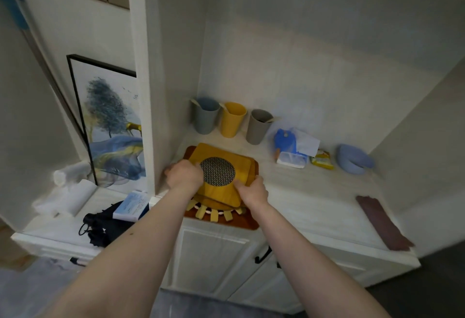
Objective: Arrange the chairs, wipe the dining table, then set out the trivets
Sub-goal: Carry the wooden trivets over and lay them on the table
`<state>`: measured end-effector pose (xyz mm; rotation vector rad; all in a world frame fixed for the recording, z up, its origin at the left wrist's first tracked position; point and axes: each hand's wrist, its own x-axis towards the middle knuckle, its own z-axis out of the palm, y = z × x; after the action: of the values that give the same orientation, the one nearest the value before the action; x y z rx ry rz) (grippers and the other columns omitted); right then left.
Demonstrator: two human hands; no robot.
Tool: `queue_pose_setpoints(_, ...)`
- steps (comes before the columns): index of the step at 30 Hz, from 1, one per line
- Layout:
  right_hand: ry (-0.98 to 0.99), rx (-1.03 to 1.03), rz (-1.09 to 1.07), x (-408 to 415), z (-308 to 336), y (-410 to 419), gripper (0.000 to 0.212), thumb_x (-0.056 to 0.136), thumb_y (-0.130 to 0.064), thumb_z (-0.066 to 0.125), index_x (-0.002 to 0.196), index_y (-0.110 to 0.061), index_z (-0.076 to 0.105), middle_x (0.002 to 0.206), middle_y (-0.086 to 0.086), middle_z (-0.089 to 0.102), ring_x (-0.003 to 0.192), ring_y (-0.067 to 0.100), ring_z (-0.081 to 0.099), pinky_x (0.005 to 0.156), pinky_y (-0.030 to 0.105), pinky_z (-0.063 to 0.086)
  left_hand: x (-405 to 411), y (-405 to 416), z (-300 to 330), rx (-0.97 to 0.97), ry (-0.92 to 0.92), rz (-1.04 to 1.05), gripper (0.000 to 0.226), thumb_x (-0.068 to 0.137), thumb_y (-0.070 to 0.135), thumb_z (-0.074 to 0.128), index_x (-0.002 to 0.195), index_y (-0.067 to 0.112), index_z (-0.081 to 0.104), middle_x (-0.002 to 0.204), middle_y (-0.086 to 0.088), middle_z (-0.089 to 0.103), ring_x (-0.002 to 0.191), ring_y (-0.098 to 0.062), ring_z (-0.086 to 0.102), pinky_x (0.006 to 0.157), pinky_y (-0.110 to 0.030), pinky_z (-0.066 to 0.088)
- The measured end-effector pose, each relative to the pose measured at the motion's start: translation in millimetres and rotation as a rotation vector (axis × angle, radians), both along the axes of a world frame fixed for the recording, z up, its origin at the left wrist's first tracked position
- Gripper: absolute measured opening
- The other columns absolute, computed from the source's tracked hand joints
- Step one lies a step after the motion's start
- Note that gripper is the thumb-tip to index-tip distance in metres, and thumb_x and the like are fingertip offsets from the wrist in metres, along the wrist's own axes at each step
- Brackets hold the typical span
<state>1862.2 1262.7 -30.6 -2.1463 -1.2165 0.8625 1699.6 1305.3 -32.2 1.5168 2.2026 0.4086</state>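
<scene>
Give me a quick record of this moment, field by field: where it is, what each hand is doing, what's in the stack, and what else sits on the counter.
place: white counter in a wall niche
left hand: grips the stack's left edge
right hand: grips the top trivet's near right corner
top trivet: yellow wooden board with a round metal mesh inset
under it: more boards and a fringed mat
behind: three cups, grey, yellow, grey
right: blue bowl

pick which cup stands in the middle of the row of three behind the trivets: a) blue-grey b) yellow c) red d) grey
b: the yellow cup stands between the blue-grey cup on the left and the grey cup on the right, behind the stack of trivets that both hands grip.
</scene>
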Motion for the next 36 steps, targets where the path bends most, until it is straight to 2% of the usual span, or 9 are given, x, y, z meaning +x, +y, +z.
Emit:
queue_pose_setpoints(6, 0.088, 0.004, 0.016, 13, 3, -9, 0.087, 0.075, -0.054, 0.072, 0.139, -0.012, 0.032, 0.139, 0.011, 0.047, 0.128, 0.034, 0.044, 0.106, 0.049, 0.039, 4, -17, 10, -0.071, -0.082, 0.092, 0.050, 0.096, 0.041, 0.036, 0.120, 0.001, 0.055, 0.126, -0.019, 0.054, 0.115, -0.036, 0.049, 0.092, -0.039, 0.040)
queue_pose_setpoints(13, 0.232, -0.028, 0.053, 37, 10, -16, 0.089, 0.073, -0.046, 0.078, 0.142, -0.016, 0.030, 0.142, 0.010, 0.044, 0.128, 0.031, 0.045, 0.105, 0.047, 0.041, 3, -40, 18, -0.093, -0.253, 0.170, 0.064, 0.095, 0.054, 0.037, 0.129, 0.003, 0.050, 0.132, -0.020, 0.051, 0.120, -0.036, 0.048, 0.098, -0.040, 0.040)
queue_pose_setpoints(19, 0.333, -0.039, 0.149, 61, 12, -19, 0.089, 0.075, -0.039, 0.079, 0.144, -0.014, 0.028, 0.144, 0.010, 0.041, 0.128, 0.030, 0.045, 0.104, 0.045, 0.042, 9, -62, 24, -0.136, -0.490, 0.202, 0.089, 0.074, 0.070, 0.059, 0.136, 0.007, 0.045, 0.137, -0.016, 0.049, 0.124, -0.036, 0.048, 0.105, -0.044, 0.040)
queue_pose_setpoints(21, 0.343, -0.047, 0.191, 68, 12, -20, 0.089, 0.075, -0.039, 0.079, 0.144, -0.014, 0.028, 0.144, 0.010, 0.041, 0.128, 0.029, 0.044, 0.104, 0.044, 0.042, 13, -71, 20, -0.110, -0.610, 0.261, 0.097, 0.065, 0.067, 0.070, 0.136, 0.008, 0.043, 0.137, -0.016, 0.048, 0.123, -0.036, 0.048, 0.103, -0.047, 0.042)
queue_pose_setpoints(24, 0.357, -0.073, 0.262, 77, 12, -21, 0.088, 0.076, -0.038, 0.078, 0.144, -0.014, 0.028, 0.144, 0.010, 0.040, 0.128, 0.029, 0.044, 0.103, 0.043, 0.042, 26, -90, 22, 0.014, -0.800, 0.396, 0.095, 0.065, 0.050, 0.081, 0.137, 0.006, 0.038, 0.135, -0.015, 0.050, 0.120, -0.035, 0.051, 0.100, -0.045, 0.045)
queue_pose_setpoints(30, 0.355, -0.077, 0.383, 91, 15, -29, 0.087, 0.074, -0.038, 0.080, 0.143, -0.015, 0.032, 0.144, 0.009, 0.042, 0.127, 0.028, 0.046, 0.104, 0.043, 0.043, 41, -133, 18, 0.061, -1.078, 0.446, 0.090, 0.070, 0.035, 0.081, 0.137, 0.009, 0.028, 0.132, -0.014, 0.047, 0.118, -0.035, 0.051, 0.097, -0.049, 0.046)
queue_pose_setpoints(33, 0.328, -0.079, 0.438, 94, 16, -36, 0.085, 0.074, -0.036, 0.081, 0.142, -0.015, 0.034, 0.143, 0.009, 0.043, 0.126, 0.028, 0.047, 0.101, 0.041, 0.045, 51, -157, 11, 0.084, -1.150, 0.489, 0.083, 0.074, 0.030, 0.079, 0.137, 0.009, 0.029, 0.131, -0.014, 0.048, 0.118, -0.035, 0.051, 0.094, -0.048, 0.046)
queue_pose_setpoints(36, 0.316, -0.095, 0.492, 93, 20, -43, 0.080, 0.075, -0.033, 0.080, 0.141, -0.015, 0.036, 0.142, 0.009, 0.044, 0.126, 0.028, 0.046, 0.095, 0.039, 0.044, 54, -174, 6, 0.098, -1.198, 0.546, 0.086, 0.071, 0.032, 0.081, 0.137, 0.012, 0.028, 0.130, -0.014, 0.048, 0.115, -0.034, 0.053, 0.092, -0.048, 0.047)
